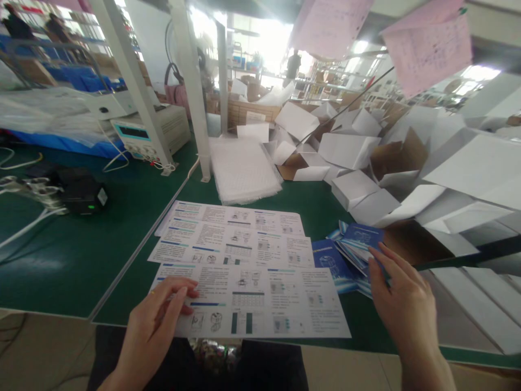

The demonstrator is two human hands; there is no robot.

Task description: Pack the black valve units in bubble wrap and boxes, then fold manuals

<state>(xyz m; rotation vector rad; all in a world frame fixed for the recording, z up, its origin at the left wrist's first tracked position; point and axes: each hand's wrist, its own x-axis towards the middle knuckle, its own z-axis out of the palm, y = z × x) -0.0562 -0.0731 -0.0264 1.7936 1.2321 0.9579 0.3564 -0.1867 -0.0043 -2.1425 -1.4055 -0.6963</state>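
Note:
My left hand (pixel 157 320) lies on the near left corner of a printed instruction sheet (pixel 260 301), thumb over its edge and fingers pressed on the paper. More such sheets (pixel 232 233) are fanned out behind it on the green mat (pixel 73 260). My right hand (pixel 401 301) reaches to a fanned pile of blue booklets (pixel 354 252) at the right, its fingertips on the booklets' edges.
A stack of white bubble-wrap sheets (pixel 242 168) lies behind the papers. A heap of white cardboard boxes (pixel 366 163) fills the right side. A power supply unit (pixel 150 133), white frame posts (pixel 191 87) and a black device (pixel 83 195) stand at the left. Pink papers (pixel 427 49) hang overhead.

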